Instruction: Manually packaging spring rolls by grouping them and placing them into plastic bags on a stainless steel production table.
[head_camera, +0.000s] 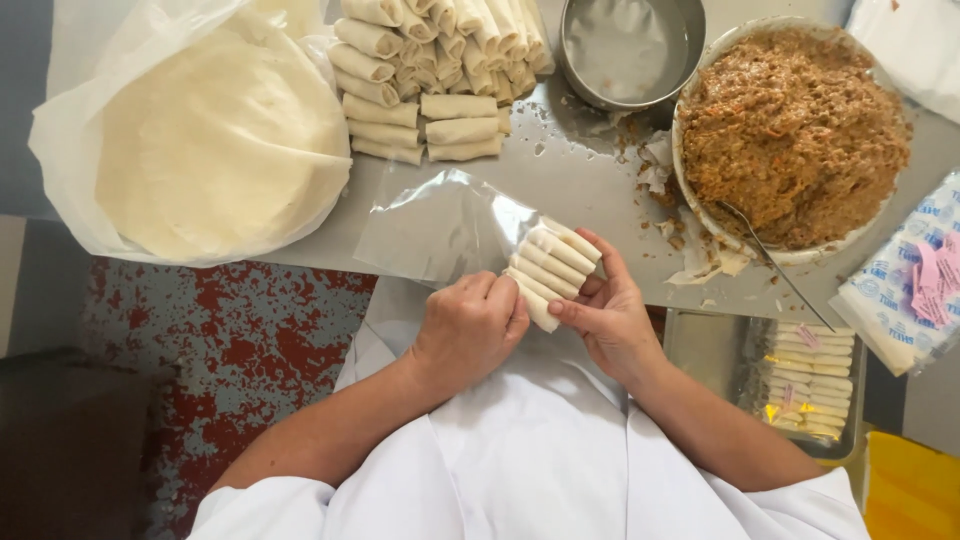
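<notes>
A person in white holds a row of pale spring rolls (551, 268) at the mouth of a clear plastic bag (440, 225), above the edge of a steel table (580, 190). The left hand (470, 328) is curled around the rolls' near ends; the right hand (607, 315) cups them from beneath, fingers pressed together. The rolls' long axes run crosswise to the bag, which opens up and to the left. A sack of round wrappers (215, 140) lies far left, stacked rolls (430, 70) behind, a bowl of brown filling (790, 130) right, and blue-and-white packets with pink labels (910, 285) far right
</notes>
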